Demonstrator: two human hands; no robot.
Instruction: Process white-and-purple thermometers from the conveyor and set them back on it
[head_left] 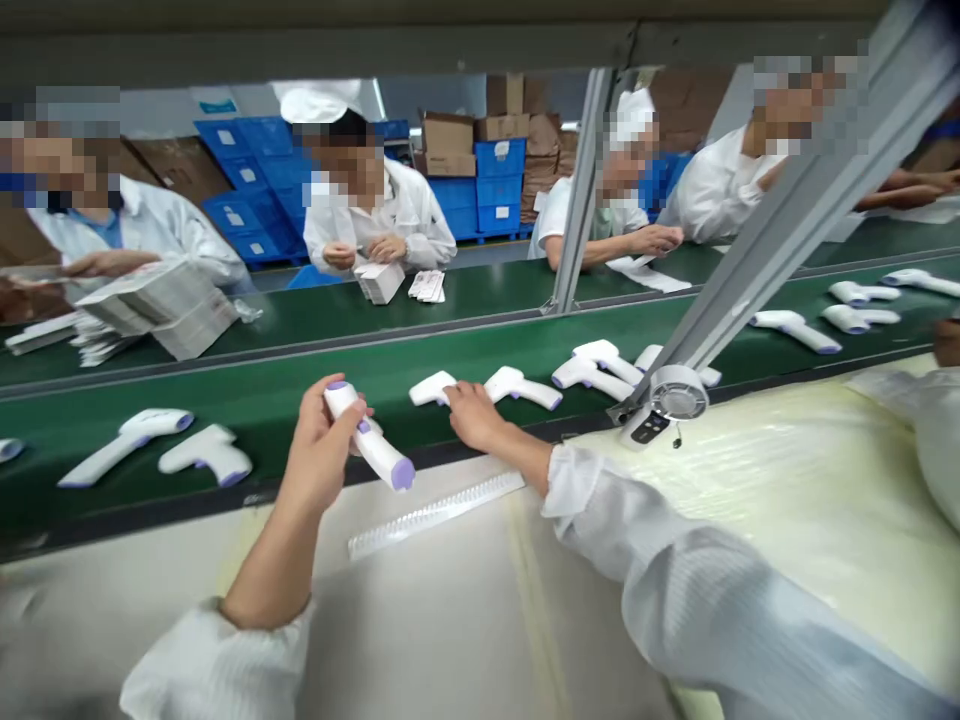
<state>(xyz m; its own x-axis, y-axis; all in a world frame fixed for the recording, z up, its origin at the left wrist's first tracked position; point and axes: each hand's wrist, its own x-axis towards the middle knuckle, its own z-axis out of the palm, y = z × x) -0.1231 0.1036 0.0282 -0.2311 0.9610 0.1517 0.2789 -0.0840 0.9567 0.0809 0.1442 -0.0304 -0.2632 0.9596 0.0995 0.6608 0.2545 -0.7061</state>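
gun-shaped device (384, 455) | pinched in your left hand (319, 440) | your right hand (475, 414) at second device (429, 389) on green belt (259, 392), grip unclear

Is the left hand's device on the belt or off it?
Off: the left hand holds the white device up, clear of the green belt.

The desk (420, 620) lies nearest, a strip (435, 512) across its far part. Beyond it runs the belt (262, 430). On this, 3 handheld devices (206, 455) lie left of the left hand (322, 445), which holds another; 1 lies at the right hand's (476, 415) fingers, more farther right. A fan (677, 392) is at the post's (739, 275) foot. Across the belt are co-workers (375, 225), crates (499, 192) behind them.
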